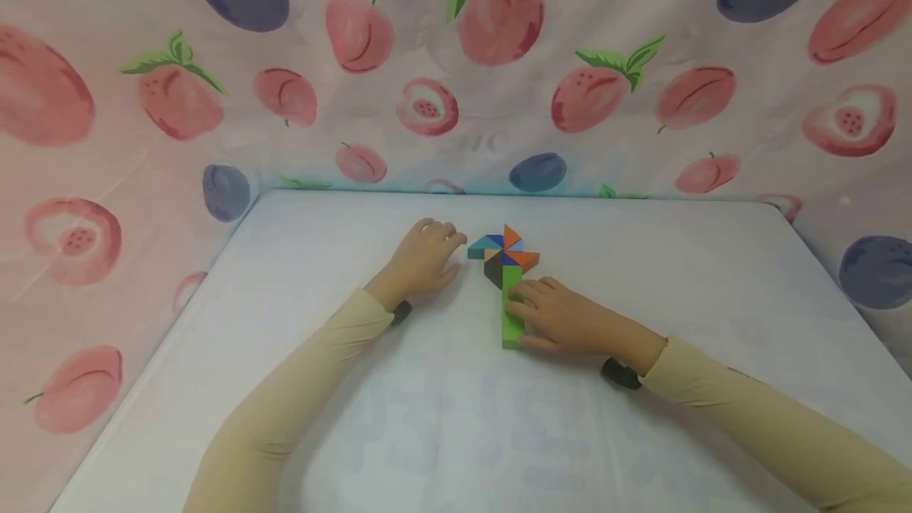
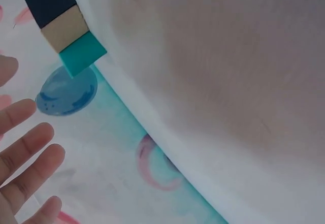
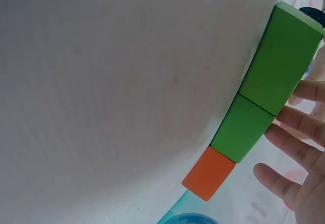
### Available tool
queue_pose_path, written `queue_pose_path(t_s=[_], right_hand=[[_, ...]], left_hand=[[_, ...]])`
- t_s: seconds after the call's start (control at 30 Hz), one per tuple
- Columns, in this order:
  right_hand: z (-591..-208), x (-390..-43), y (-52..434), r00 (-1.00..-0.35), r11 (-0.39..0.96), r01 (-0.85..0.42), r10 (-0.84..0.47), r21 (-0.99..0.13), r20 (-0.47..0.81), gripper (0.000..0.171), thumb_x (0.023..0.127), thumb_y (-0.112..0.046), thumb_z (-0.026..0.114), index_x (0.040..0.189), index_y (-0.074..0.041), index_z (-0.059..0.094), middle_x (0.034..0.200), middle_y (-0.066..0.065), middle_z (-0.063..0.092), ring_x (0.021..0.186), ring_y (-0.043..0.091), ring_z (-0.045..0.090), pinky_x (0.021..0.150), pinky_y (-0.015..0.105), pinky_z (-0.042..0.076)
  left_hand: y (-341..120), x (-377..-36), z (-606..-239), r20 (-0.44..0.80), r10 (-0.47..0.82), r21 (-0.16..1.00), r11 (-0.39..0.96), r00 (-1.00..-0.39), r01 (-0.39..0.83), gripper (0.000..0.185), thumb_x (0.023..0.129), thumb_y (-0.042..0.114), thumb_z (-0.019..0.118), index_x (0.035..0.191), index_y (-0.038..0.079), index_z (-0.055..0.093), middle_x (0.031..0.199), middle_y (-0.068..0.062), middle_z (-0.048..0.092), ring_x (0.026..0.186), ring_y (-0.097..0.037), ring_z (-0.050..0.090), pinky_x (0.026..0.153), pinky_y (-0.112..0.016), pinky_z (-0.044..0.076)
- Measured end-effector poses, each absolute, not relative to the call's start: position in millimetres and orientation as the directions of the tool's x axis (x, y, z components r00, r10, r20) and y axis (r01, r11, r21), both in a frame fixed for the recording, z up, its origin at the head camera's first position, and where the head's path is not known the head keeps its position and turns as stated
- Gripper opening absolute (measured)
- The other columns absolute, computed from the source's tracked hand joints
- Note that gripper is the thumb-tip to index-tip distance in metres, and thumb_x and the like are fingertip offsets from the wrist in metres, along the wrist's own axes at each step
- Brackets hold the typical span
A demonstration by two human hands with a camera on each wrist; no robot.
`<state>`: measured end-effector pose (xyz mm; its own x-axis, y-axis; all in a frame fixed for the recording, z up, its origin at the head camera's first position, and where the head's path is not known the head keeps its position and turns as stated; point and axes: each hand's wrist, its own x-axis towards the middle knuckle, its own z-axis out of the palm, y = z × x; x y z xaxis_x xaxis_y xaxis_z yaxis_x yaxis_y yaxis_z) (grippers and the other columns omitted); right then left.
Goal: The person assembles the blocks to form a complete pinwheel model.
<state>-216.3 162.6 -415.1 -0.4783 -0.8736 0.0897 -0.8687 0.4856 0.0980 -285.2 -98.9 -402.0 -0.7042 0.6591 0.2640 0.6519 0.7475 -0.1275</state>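
Observation:
On the white table lies a pinwheel figure of coloured blocks, its triangular blocks [image 1: 503,250] in orange, blue, teal, tan and dark meeting at a centre. Green blocks [image 1: 511,331] form a straight stem toward me. My right hand [image 1: 559,319] touches the stem's right side; in the right wrist view its fairly straight fingertips meet two green blocks [image 3: 244,127], with an orange block [image 3: 209,173] beyond. Just left of the pinwheel, my left hand [image 1: 425,256] holds nothing. Its fingers are spread in the left wrist view, apart from the teal block [image 2: 83,53] and tan block [image 2: 65,28].
A white cloth covers the table [image 1: 456,418]. Behind and to the sides hangs a fruit-patterned curtain [image 1: 299,149], meeting the table's back edge. A dark wrist device [image 1: 621,374] sits under the right wrist, and another [image 1: 402,313] under the left.

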Motion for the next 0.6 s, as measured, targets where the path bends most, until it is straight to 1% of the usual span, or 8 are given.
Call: queue_pose_path(t_s=[0.2, 0.6], right_hand=[[-414.0, -215.3, 162.6, -0.490, 0.495, -0.865, -0.868, 0.086, 0.076, 0.043, 0.092, -0.042, 0.053, 0.123, -0.012, 0.055, 0.124, 0.006, 0.055, 0.119, 0.021, 0.048, 0.099, 0.044, 0.042], [-413.0, -211.9, 158.4, -0.490, 0.497, -0.866, -0.866, 0.060, 0.101, 0.041, 0.091, -0.040, 0.055, 0.121, -0.012, 0.055, 0.123, 0.007, 0.055, 0.118, 0.022, 0.049, 0.099, 0.046, 0.040]], left_hand=[[-102.9, -282.7, -403.2, 0.320, 0.643, -0.128, 0.757, -0.696, 0.640, 0.035, 0.085, 0.029, 0.065, 0.115, 0.012, 0.060, 0.108, -0.008, 0.063, 0.104, -0.026, 0.059, 0.104, -0.043, 0.039], [-104.8, -273.2, -408.7, 0.344, 0.624, -0.125, 0.771, -0.702, 0.624, 0.035, 0.085, 0.029, 0.065, 0.115, 0.011, 0.060, 0.107, -0.008, 0.063, 0.101, -0.025, 0.059, 0.103, -0.044, 0.040]])
